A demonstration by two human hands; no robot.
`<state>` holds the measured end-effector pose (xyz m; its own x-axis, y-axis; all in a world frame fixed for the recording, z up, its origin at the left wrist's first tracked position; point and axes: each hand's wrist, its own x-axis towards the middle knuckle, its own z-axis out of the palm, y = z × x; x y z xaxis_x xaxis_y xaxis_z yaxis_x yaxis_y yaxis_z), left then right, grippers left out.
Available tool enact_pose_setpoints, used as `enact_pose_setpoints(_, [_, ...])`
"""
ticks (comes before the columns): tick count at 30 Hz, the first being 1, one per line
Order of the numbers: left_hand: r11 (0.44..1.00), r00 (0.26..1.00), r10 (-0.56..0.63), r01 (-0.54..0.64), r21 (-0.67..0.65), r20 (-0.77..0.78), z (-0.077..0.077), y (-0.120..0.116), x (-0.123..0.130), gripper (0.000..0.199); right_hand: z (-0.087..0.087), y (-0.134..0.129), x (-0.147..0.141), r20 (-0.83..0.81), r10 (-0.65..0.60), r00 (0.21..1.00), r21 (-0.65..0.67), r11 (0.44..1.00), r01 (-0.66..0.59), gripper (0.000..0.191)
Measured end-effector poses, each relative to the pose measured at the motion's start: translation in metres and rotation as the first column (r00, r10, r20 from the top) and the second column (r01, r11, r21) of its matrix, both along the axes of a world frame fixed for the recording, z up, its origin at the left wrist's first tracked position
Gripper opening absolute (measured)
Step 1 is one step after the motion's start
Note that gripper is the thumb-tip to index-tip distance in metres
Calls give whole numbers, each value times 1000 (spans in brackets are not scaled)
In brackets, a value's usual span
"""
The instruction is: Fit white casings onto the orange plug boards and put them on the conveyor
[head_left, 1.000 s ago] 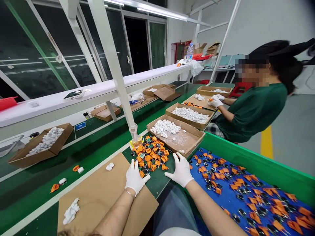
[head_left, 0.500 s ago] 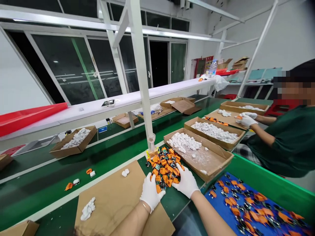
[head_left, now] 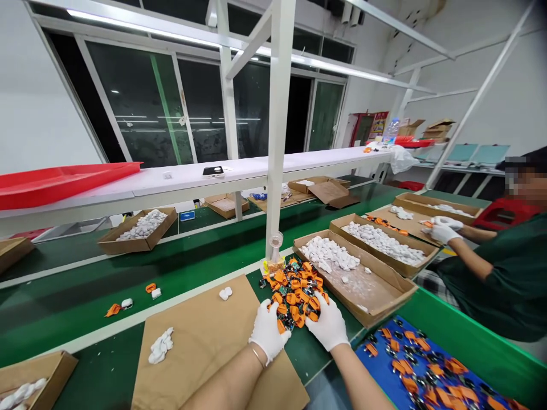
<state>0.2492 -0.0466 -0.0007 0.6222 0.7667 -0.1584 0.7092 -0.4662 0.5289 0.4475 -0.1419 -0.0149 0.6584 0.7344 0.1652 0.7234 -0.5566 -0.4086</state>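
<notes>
My left hand (head_left: 268, 331) and my right hand (head_left: 331, 323), both in white gloves, press against the near sides of a heap of orange-and-black electronic parts (head_left: 296, 297) on the green conveyor belt (head_left: 102, 336). Neither hand clearly grips a part. Under my left forearm lies a brown cardboard sheet (head_left: 213, 347) bearing a white cotton-like clump (head_left: 161, 345). A pair of small white pieces (head_left: 225, 293) lies on the same sheet. To the right of the heap is a cardboard tray of white pieces (head_left: 329, 254).
At lower right, a green bin lined with blue (head_left: 397, 370) holds many orange-and-black parts. A co-worker's gloved hands (head_left: 442, 230) work at far right beside more cardboard trays. A white post (head_left: 277, 125) and small glass cup (head_left: 276, 242) stand behind the heap. A white shelf runs along the belt.
My view has swung left, so the blue-lined bin sits lower right. My hands have come closer together around the heap, which is more bunched than a second ago.
</notes>
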Motion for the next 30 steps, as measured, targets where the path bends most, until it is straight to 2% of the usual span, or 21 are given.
enact_pose_setpoints(7, [999,999,-12,14,-45,41,6,0,-6,113,-12,3,5,-21,-48,999,72,996,49,63])
enact_pose_setpoints(14, [998,998,-16,20,-64,55,11,0,-7,115,-9,8,6,-16,-54,998,16,998,55,64])
enact_pose_setpoints(20, [997,998,-22,26,-74,51,9,-4,-7,126,-12,11,3,-17,-58,998,89,994,60,60])
enact_pose_setpoints(22, [998,999,-7,10,-65,46,16,-8,-9,133,-16,11,5,-20,-50,999,112,992,52,59])
enact_pose_setpoints(24, [998,992,59,-61,15,112,34,-9,-12,131,-21,12,8,-28,-43,999,135,990,47,57])
enact_pose_setpoints(26, [964,942,139,-200,176,306,71,1,-17,119,-28,13,11,-48,-39,998,153,987,46,55])
enact_pose_setpoints(28, [905,880,162,-312,288,446,129,23,-26,106,-34,15,14,-71,-40,997,159,986,50,56])
enact_pose_setpoints(30, [830,806,157,-421,366,570,203,57,-36,92,-37,16,16,-75,-36,997,155,987,47,60])
